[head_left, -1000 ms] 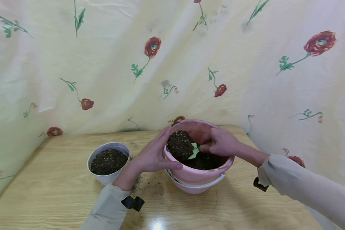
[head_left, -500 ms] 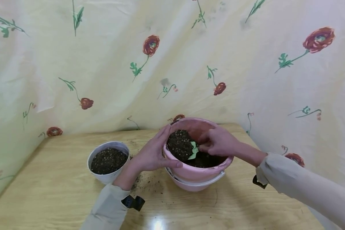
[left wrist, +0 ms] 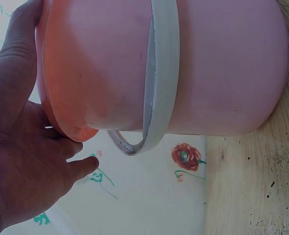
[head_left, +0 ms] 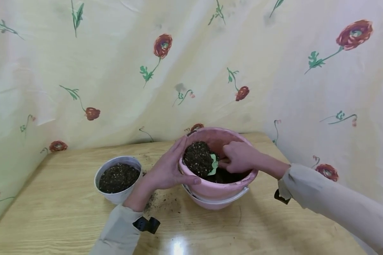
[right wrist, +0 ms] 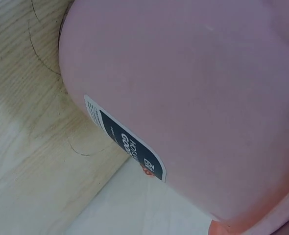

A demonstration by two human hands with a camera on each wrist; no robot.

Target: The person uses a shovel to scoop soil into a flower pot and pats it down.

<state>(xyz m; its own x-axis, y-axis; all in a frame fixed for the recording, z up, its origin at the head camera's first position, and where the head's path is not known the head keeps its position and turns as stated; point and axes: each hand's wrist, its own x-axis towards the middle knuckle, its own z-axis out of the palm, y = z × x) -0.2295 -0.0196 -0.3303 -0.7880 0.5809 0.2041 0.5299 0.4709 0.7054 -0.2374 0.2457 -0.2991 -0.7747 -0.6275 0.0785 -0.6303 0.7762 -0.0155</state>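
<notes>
A pink bucket (head_left: 221, 193) with a pale handle stands on the table, dark soil inside. My left hand (head_left: 167, 170) grips its left rim, thumb on the near side; the left wrist view shows this hand (left wrist: 32, 161) at the rim too. My right hand (head_left: 240, 156) reaches into the bucket, fingers curled round what looks like the handle of a small light green trowel (head_left: 214, 165). A heap of dark soil (head_left: 198, 158) lies on the trowel and covers most of its blade. The right wrist view shows only the bucket's outside (right wrist: 183, 98), with its label.
To the left stands a white pot (head_left: 116, 196) filled with dark soil (head_left: 119, 178). Loose soil crumbs (head_left: 166, 203) are scattered on the wooden table (head_left: 60, 212) between pot and bucket. A flowered cloth (head_left: 121, 71) hangs behind the table.
The head view has shifted slightly. My right fingers have moved a little at the trowel, while my left hand keeps its grip on the rim. The soil heap stays on the trowel.
</notes>
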